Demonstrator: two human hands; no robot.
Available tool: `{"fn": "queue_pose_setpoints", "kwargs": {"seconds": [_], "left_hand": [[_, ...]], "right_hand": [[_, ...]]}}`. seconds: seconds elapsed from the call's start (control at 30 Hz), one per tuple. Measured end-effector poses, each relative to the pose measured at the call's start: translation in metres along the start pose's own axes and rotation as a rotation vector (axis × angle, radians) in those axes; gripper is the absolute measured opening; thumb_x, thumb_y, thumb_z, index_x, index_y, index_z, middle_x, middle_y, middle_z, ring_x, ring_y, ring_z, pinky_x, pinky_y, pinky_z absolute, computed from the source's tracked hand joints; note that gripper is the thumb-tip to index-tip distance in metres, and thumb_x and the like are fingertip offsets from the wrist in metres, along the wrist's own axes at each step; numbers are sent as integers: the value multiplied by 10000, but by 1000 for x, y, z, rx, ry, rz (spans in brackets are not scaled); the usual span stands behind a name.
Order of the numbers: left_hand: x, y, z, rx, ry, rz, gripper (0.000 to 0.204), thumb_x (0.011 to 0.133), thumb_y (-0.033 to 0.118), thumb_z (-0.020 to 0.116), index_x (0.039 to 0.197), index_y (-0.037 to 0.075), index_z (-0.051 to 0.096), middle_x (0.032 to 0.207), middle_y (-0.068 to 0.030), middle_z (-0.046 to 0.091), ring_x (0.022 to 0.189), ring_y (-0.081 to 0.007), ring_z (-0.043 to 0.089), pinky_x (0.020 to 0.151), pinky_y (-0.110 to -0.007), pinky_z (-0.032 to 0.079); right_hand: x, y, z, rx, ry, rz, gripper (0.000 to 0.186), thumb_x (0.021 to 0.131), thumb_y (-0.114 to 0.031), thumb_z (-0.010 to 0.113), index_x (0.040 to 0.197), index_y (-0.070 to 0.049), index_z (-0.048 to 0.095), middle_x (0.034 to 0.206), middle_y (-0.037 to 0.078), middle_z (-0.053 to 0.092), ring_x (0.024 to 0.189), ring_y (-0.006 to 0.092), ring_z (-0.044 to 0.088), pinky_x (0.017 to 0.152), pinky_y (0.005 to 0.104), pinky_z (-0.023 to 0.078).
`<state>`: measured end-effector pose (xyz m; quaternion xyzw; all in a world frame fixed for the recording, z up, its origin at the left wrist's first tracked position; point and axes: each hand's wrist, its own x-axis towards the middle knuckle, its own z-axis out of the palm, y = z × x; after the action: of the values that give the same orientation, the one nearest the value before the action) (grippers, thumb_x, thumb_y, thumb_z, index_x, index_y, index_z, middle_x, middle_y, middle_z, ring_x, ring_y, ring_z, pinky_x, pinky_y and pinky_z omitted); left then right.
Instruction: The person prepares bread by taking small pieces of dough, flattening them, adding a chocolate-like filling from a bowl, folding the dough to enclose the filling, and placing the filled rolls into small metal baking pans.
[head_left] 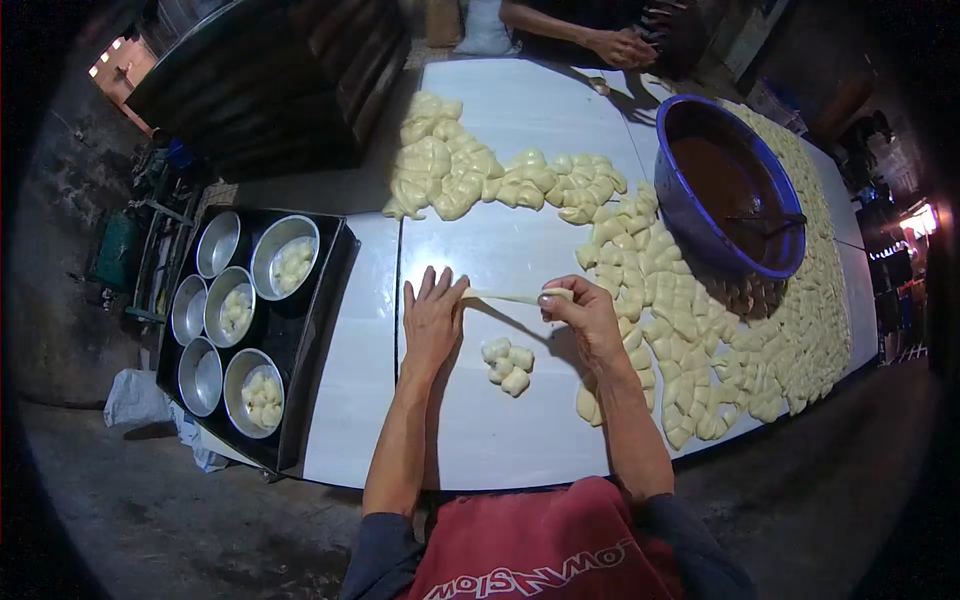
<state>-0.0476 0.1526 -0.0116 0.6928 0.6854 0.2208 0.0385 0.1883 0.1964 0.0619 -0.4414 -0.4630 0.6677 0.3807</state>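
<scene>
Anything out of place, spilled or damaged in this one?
One mild oddity: the blue basin stands right among the dough pieces and may be pressing on some; its base is hidden. I see no clear spill or damage, and the dough strip between the left hand and right hand looks unbroken.

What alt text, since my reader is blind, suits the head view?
A dough strip runs between a person's left hand and right hand above a white table. Left: a black tray of round tins; right: dough pieces and a blue basin.
</scene>
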Motion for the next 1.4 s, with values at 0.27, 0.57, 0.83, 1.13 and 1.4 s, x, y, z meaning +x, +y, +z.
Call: {"fn": "queue_pose_setpoints", "kwargs": {"seconds": [0.27, 0.57, 0.83, 1.13, 1.4], "left_hand": [[21, 33, -7, -168, -40, 161, 436, 861, 267, 678, 1279, 158, 621, 1423, -92, 522, 1385, -353, 389, 1113, -690, 183], [23, 2, 21, -76, -73, -38, 491, 934, 248, 574, 1393, 86, 508, 1501, -185, 408, 1415, -352, 346, 1140, -651, 163], [48, 81, -50, -645, -256, 1, 814, 741, 347, 839, 1402, 16, 499, 1373, -214, 558, 1226, -298, 576, 975, -341, 469], [48, 127, -31, -1076, -347, -243, 355, 852, 169, 750, 1144, -22, 682, 1016, -111, 731, 943, -164, 684, 856, -299, 531], [53, 156, -14, -1199, -505, -258, 281, 892, 130, 708, 1105, -51, 689, 889, -57, 717, 826, -99, 650, 766, -257, 514]], "right_hand": [[38, 30, 26, 96, -54, 114, 275, 843, -134, 731, 1057, 12, 638, 816, 31, 632, 663, 96, 571, 572, 220, 448], [13, -28, 2, 350, -33, -9, 293, 865, -179, 757, 1067, -13, 627, 859, 24, 618, 775, 126, 592, 750, 260, 472], [0, -4, -17, 359, -70, 108, 427, 928, -110, 607, 1320, 35, 515, 1084, 104, 662, 983, 147, 658, 881, 246, 531], [-17, 12, -44, 67, 199, -107, 239, 882, -170, 732, 1032, -31, 608, 788, -5, 605, 670, 31, 544, 524, 185, 401], [-30, 2, -81, 237, 205, -147, 193, 873, -96, 729, 1004, -12, 615, 885, 21, 647, 744, 76, 593, 706, 231, 489]]}}
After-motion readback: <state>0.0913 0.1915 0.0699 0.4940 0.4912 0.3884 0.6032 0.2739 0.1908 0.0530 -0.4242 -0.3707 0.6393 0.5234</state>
